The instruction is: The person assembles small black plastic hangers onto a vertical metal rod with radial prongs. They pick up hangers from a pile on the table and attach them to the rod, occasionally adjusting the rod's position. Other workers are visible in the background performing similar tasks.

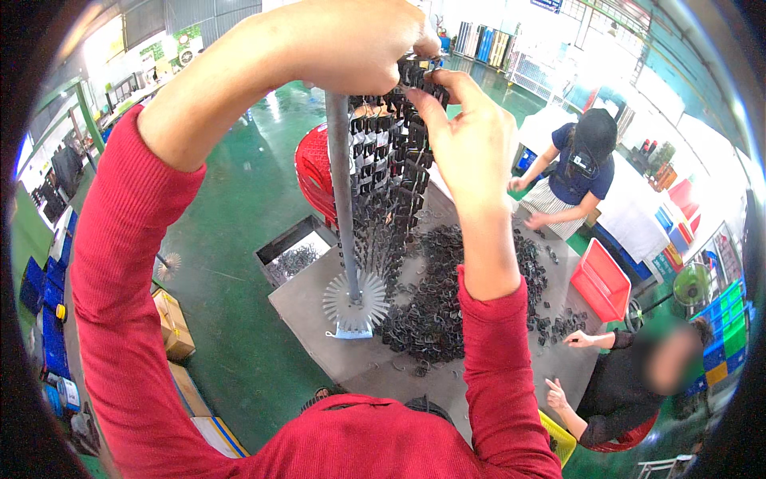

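Note:
Both my arms, in red sleeves, are raised to the top of a tall rack. A grey metal pole (pixel 341 184) stands in it, with a toothed metal disc (pixel 356 300) at its foot. Rows of small black clip-like parts (pixel 411 164) hang beside the pole. My left hand (pixel 367 48) is curled closed at the upper end of the rows; what its fingers grip is hidden. My right hand (pixel 471 132) pinches one of the black clip-like parts, thumb and forefinger together, just right of the left hand.
A large heap of black parts (pixel 435 311) covers much of the grey table (pixel 319 319). A dark bin (pixel 291 251) holds more pieces. Two people work at the right, near a red crate (pixel 602 279). A red chair (pixel 315 172) stands behind the rack; cardboard boxes (pixel 171 323) lie left.

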The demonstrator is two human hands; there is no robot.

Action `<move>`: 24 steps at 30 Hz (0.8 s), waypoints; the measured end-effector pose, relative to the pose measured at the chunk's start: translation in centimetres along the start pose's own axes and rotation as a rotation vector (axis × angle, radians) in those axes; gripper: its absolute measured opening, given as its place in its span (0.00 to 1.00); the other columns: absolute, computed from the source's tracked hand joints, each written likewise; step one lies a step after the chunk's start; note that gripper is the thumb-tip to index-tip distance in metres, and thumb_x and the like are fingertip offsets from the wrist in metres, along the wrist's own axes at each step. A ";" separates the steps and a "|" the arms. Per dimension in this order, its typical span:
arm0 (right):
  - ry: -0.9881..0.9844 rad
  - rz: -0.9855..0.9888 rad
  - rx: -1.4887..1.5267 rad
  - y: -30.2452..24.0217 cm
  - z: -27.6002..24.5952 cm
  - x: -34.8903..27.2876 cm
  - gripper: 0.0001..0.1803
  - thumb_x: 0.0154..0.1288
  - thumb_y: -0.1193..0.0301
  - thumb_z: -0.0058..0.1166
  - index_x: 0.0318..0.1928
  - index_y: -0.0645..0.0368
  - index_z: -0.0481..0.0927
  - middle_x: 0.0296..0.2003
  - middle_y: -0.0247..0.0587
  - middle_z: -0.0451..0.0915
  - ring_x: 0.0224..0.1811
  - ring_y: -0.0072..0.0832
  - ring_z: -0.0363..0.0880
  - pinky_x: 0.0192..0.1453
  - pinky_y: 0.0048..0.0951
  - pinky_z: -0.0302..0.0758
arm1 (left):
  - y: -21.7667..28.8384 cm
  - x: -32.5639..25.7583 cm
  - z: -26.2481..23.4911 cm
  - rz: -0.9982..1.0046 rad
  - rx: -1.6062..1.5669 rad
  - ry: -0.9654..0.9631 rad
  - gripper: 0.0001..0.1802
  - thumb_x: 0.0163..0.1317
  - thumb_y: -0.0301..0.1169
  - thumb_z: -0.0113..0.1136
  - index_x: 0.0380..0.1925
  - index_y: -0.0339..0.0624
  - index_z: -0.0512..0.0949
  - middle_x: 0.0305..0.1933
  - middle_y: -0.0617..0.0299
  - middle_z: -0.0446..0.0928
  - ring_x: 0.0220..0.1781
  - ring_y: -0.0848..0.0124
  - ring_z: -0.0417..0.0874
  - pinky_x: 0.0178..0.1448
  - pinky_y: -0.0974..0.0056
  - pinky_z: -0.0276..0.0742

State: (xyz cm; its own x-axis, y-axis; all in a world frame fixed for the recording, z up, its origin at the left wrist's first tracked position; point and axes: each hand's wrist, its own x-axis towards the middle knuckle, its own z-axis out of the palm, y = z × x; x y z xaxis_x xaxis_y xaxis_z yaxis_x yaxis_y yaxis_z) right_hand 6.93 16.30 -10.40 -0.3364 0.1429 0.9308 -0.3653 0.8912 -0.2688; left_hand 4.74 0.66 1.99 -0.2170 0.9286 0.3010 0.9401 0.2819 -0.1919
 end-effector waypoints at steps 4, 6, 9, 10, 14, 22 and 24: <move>-0.181 0.306 0.643 1.5 -0.2 1.0 0.11 0.58 0.71 0.63 0.42 0.58 0.84 0.25 0.35 0.82 0.19 0.18 0.76 0.21 0.20 0.68 | 0.3 0.2 0.0 -0.115 0.015 -0.055 0.22 0.47 0.23 0.58 0.46 0.30 0.76 0.38 0.41 0.80 0.41 0.49 0.81 0.48 0.55 0.77; -0.178 0.330 0.909 3.2 -0.5 1.0 0.11 0.60 0.70 0.62 0.41 0.60 0.84 0.25 0.34 0.81 0.15 0.14 0.69 0.17 0.18 0.60 | 0.2 -0.4 -0.5 -0.127 0.025 -0.055 0.23 0.48 0.22 0.57 0.48 0.30 0.76 0.39 0.41 0.80 0.42 0.49 0.81 0.49 0.55 0.77; -0.113 0.457 1.094 6.3 -1.8 -0.2 0.11 0.61 0.70 0.61 0.42 0.62 0.83 0.29 0.34 0.82 0.14 0.12 0.63 0.17 0.15 0.57 | -1.6 -0.9 0.6 -0.057 0.031 -0.010 0.23 0.49 0.22 0.56 0.49 0.31 0.75 0.40 0.40 0.80 0.43 0.49 0.81 0.50 0.56 0.77; -0.073 0.487 1.095 7.7 -2.8 -0.5 0.11 0.62 0.71 0.61 0.42 0.63 0.81 0.33 0.34 0.82 0.15 0.11 0.61 0.18 0.13 0.56 | -1.3 -1.0 0.1 -0.074 0.016 -0.022 0.23 0.50 0.23 0.55 0.49 0.30 0.75 0.40 0.40 0.80 0.44 0.49 0.81 0.51 0.56 0.76; -0.058 0.503 0.645 13.8 -6.3 -0.6 0.12 0.62 0.69 0.60 0.44 0.61 0.82 0.27 0.33 0.81 0.16 0.13 0.64 0.20 0.16 0.59 | -3.6 -1.7 0.2 0.084 -0.084 0.036 0.23 0.52 0.25 0.54 0.51 0.31 0.74 0.44 0.40 0.79 0.48 0.50 0.80 0.54 0.56 0.75; -0.268 0.416 -0.019 11.0 -5.6 -0.1 0.22 0.55 0.63 0.65 0.48 0.60 0.79 0.36 0.41 0.83 0.24 0.19 0.79 0.34 0.24 0.75 | 1.5 -0.6 -2.4 -0.236 -0.043 -0.060 0.21 0.52 0.29 0.55 0.47 0.30 0.74 0.40 0.39 0.79 0.43 0.49 0.81 0.49 0.53 0.76; -0.158 0.337 0.305 7.4 -3.3 0.4 0.19 0.57 0.67 0.63 0.48 0.59 0.79 0.35 0.41 0.83 0.24 0.18 0.77 0.32 0.22 0.74 | 1.8 1.0 -1.9 -0.353 -0.035 -0.218 0.19 0.51 0.28 0.55 0.44 0.31 0.75 0.37 0.40 0.80 0.39 0.48 0.82 0.46 0.53 0.78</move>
State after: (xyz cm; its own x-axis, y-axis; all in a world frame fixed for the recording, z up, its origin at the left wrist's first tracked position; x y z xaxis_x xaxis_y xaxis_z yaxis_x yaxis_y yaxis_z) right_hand 7.00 24.36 -11.14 -0.5989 0.3141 0.7367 -0.4430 0.6364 -0.6315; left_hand 6.73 1.68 3.71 -0.5744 0.8070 0.1373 0.8058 0.5869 -0.0789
